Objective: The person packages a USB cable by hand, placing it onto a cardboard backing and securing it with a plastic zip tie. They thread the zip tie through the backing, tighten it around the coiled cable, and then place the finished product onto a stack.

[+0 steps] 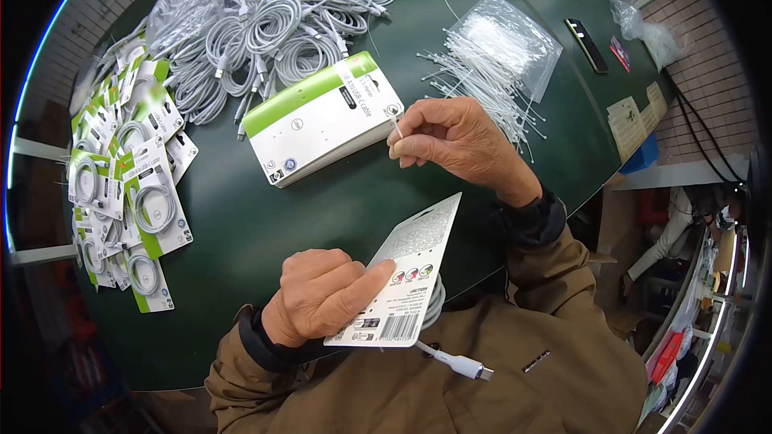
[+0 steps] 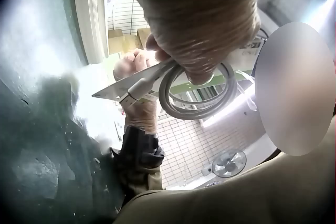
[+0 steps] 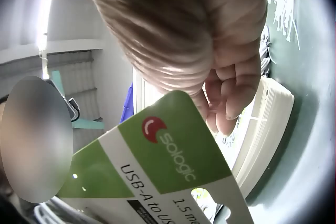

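Observation:
My left hand (image 1: 326, 293) grips a white and green printed card (image 1: 410, 273), its barcode side up in the head view, thumb on top. Behind the card hangs a coiled grey cable (image 2: 197, 113), its USB-C plug (image 1: 466, 366) sticking out below. In the left wrist view the fingers hold the coil against the card. My right hand (image 1: 462, 141) is raised above the card's upper end, thumb and forefinger pinching a thin white tie (image 1: 398, 127). In the right wrist view the card (image 3: 173, 155) shows its green logo side near that hand.
A stack of cards (image 1: 322, 116) lies ahead on the green table (image 1: 241, 225). Carded cables (image 1: 153, 209) pile up at left, loose coiled cables (image 1: 277, 20) at the back. White ties (image 1: 490, 48) spill from a clear bag at back right; a phone (image 1: 586, 46) lies beyond.

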Demonstrator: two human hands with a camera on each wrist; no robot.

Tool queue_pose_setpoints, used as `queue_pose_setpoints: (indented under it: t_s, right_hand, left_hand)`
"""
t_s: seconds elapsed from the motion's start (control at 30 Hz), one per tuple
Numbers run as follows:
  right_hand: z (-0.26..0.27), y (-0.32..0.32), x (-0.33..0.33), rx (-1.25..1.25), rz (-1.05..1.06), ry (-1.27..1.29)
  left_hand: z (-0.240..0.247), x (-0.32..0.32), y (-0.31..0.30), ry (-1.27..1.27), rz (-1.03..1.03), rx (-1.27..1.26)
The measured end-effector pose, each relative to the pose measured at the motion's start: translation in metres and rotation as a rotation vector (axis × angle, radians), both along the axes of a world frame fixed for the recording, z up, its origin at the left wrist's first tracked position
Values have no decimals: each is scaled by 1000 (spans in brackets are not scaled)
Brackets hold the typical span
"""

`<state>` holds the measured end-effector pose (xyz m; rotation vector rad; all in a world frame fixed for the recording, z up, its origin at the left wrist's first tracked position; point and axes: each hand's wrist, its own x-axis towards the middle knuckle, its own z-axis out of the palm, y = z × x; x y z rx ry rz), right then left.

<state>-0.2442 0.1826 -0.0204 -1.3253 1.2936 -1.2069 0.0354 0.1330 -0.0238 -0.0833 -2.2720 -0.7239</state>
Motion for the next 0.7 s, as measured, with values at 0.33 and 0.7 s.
queue_pose_setpoints:
  t_s: [0.33,0.7]
  right_hand:
    - [0,0,-2,-391,-19,342]
    - [16,20,15,-416,58,396]
  left_hand:
    - [4,2,2,12,3,-129]
    - [15,8,10,-18,-26,-293]
